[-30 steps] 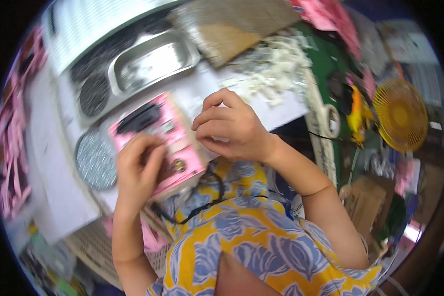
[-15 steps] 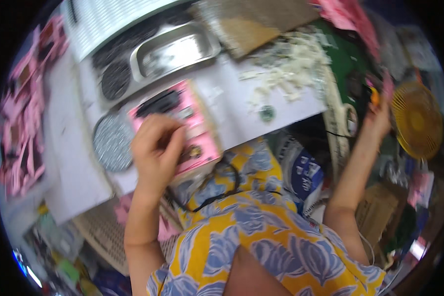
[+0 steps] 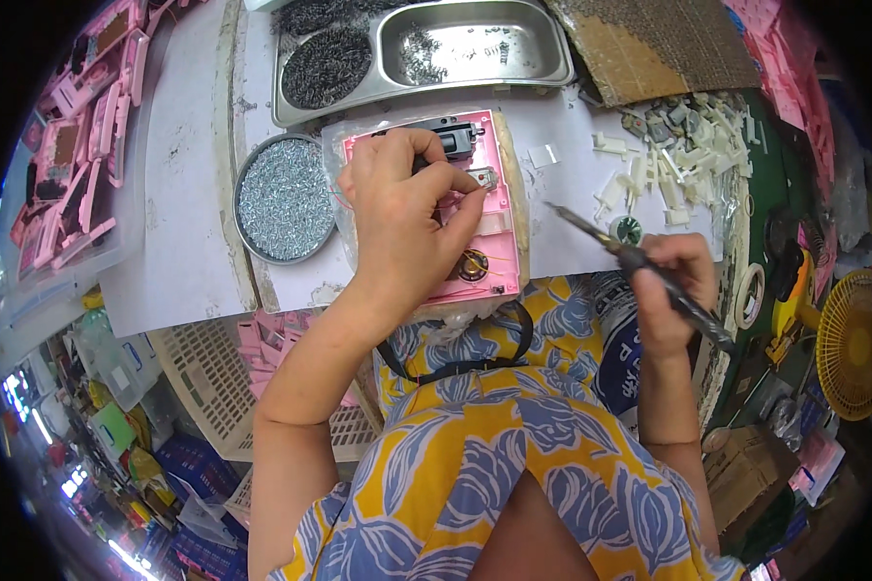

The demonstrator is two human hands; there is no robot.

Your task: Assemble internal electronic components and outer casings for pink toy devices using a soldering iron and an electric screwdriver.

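A pink casing [image 3: 489,208] is laid lengthwise away from the person, pinned by the left hand [image 3: 402,208], whose grip pinches a small metal part [image 3: 482,178]. A soldering iron [image 3: 639,263] is clenched in the right hand [image 3: 670,290], tip aimed up-left. The white surface [image 3: 179,145] carries a round screw dish [image 3: 285,198] and a steel tray [image 3: 426,53].

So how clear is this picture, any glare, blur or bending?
Head view: sharp in the middle, where the left hand rests on the pink case; glare on the metal tray; table edges bend toward the rim; corners black; the yellow fan at the rim looks soft.
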